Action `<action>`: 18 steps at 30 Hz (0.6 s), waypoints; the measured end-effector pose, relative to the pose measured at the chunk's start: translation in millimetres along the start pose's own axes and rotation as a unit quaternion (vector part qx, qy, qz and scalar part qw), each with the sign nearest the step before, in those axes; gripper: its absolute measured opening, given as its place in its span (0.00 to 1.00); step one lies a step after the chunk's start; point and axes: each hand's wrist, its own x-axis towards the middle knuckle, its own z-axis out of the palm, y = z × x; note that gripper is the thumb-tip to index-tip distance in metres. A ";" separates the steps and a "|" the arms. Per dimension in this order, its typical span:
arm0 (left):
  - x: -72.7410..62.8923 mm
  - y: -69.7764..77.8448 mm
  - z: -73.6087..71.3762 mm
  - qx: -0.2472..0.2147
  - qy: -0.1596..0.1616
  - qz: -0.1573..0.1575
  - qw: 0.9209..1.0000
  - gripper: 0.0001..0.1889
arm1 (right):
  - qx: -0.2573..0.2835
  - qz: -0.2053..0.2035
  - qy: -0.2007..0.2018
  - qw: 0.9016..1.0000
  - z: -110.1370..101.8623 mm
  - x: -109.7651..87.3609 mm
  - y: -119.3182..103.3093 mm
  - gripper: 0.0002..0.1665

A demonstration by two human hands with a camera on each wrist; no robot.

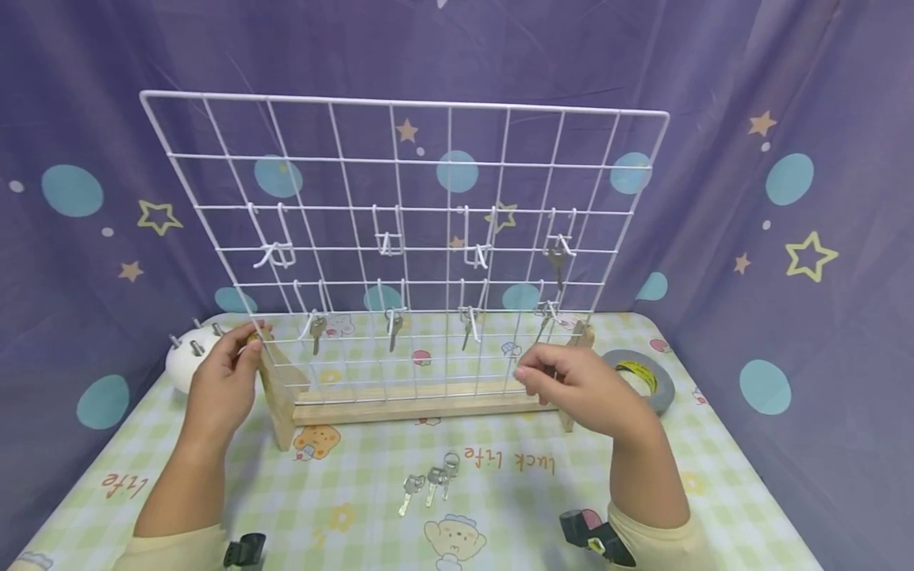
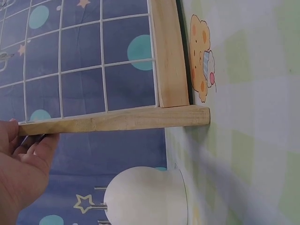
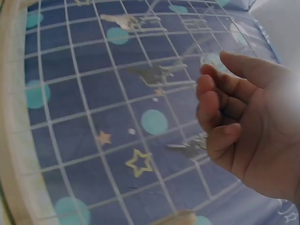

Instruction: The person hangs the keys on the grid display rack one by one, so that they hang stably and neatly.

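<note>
A white wire grid (image 1: 421,162) leans back in a wooden stand (image 1: 428,408) on the table. My left hand (image 1: 224,385) grips the upper end of the stand's left side piece (image 2: 112,121) between thumb and fingers. My right hand (image 1: 581,388) hovers before the grid's lower right part, fingers loosely curled, and the right wrist view shows nothing in it. Keys hang on every lower-row hook, among them a key (image 1: 317,335) at the left; a key (image 1: 557,262) also hangs at the upper right. Three loose keys (image 1: 433,481) lie on the tablecloth in front.
A white rounded object (image 1: 187,365) with metal pegs stands behind my left hand. A grey tape roll (image 1: 664,381) lies right of the stand. In the upper row, a white hook (image 1: 278,254) at the left bears no key. A purple curtain (image 1: 714,47) surrounds the table.
</note>
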 end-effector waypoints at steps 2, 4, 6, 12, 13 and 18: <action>0.2 0.2 0.9 -0.002 0.000 0.001 1.000 0.22 | -0.010 0.010 -0.044 0.999 6.2 1.9 1.9 0.08; 0.6 0.1 1.5 0.000 0.001 0.001 1.000 0.22 | -0.025 0.032 -0.076 0.996 14.4 5.9 3.7 0.10; 1.2 -0.2 2.2 0.000 0.001 0.001 1.000 0.22 | -0.041 0.054 -0.106 0.992 23.5 10.9 5.9 0.12; 1.9 -1.0 2.2 -0.001 0.000 -0.004 1.000 0.22 | -0.076 0.091 -0.160 0.980 55.1 25.3 16.9 0.08; 1.8 -1.0 1.9 -0.001 0.001 -0.004 1.000 0.22 | -0.081 0.094 -0.166 0.978 60.4 27.5 18.9 0.07; 1.4 -0.7 1.6 -0.002 -0.003 -0.003 1.000 0.22 | -0.113 0.099 -0.197 0.969 86.3 34.8 29.9 0.09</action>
